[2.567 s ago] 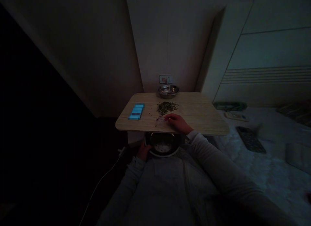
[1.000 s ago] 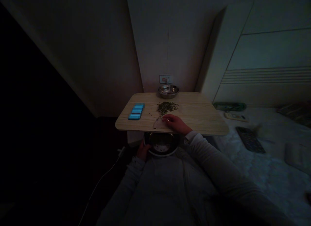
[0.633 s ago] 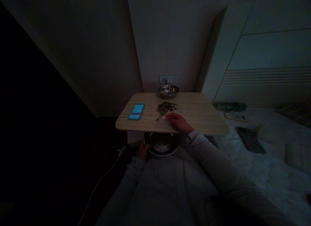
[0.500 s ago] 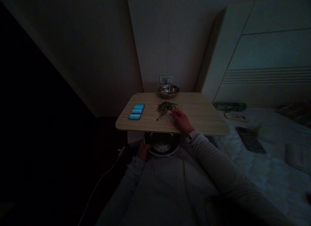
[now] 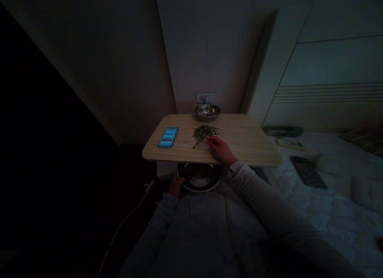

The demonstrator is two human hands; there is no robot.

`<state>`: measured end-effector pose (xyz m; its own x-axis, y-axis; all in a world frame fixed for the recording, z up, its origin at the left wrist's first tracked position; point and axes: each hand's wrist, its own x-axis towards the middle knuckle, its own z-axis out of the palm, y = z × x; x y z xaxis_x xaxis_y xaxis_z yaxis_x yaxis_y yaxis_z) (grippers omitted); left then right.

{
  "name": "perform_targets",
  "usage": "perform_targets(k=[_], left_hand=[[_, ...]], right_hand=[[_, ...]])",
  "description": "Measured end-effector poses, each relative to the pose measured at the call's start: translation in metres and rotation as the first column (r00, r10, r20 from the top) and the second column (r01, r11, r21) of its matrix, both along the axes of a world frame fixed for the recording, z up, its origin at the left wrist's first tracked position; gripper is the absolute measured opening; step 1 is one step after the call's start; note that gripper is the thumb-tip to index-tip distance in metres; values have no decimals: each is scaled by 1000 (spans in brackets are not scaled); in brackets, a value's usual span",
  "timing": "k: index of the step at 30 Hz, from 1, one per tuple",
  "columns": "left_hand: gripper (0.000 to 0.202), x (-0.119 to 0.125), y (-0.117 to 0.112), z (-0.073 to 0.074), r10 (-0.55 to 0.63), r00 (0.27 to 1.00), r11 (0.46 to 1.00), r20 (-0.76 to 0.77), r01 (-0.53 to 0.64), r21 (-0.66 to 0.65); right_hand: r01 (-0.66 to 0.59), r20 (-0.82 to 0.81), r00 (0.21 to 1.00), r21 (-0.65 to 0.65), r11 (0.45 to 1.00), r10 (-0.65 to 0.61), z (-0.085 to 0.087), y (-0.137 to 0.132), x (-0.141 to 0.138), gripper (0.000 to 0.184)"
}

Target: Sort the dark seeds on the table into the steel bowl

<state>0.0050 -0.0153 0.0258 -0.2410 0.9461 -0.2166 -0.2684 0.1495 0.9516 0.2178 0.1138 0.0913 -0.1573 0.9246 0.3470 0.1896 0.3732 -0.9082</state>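
Note:
A pile of small dark grains [image 5: 205, 132] lies in the middle of a light wooden table [image 5: 251, 144]. My right hand [image 5: 220, 149] rests on the table just below and right of the pile, fingers closed on a pale flat piece [image 5: 204, 144] whose edge touches the grains trailing from the pile. My left hand [image 5: 176, 186] grips the left rim of a metal bowl [image 5: 200, 179] held below the table's front edge, against my lap. The bowl's inside is dim; its contents are hard to make out.
A second metal bowl [image 5: 207, 111] stands at the table's far edge under a wall socket [image 5: 204, 97]. A row of blue blocks [image 5: 168, 137] lies on the table's left. A bed with a dark flat object [image 5: 308, 172] is on the right. A white cable [image 5: 128, 218] runs along the floor.
My right hand drew the pale piece toward the table's front edge, then went back up to the pile's lower edge. The left hand and its bowl stayed put.

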Motion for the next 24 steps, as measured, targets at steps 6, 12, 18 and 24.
perform_targets(k=[6,12,18,24], left_hand=[[42,0,1,-5,-3,1000,1000,14,3,3],[51,-1,-1,7,-28,997,999,65,29,-12],[53,0,-2,8,-5,998,999,66,7,-34],[39,4,-2,9,-8,999,1000,32,8,-2]], right_hand=[[10,17,1000,10,1000,-10,0,-1,0,23],[-13,-23,1000,40,999,14,-5,2,-1,23],[-78,-48,996,21,997,78,-3,0,-2,23],[-135,-87,988,-36,990,131,4,-5,-1,19]])
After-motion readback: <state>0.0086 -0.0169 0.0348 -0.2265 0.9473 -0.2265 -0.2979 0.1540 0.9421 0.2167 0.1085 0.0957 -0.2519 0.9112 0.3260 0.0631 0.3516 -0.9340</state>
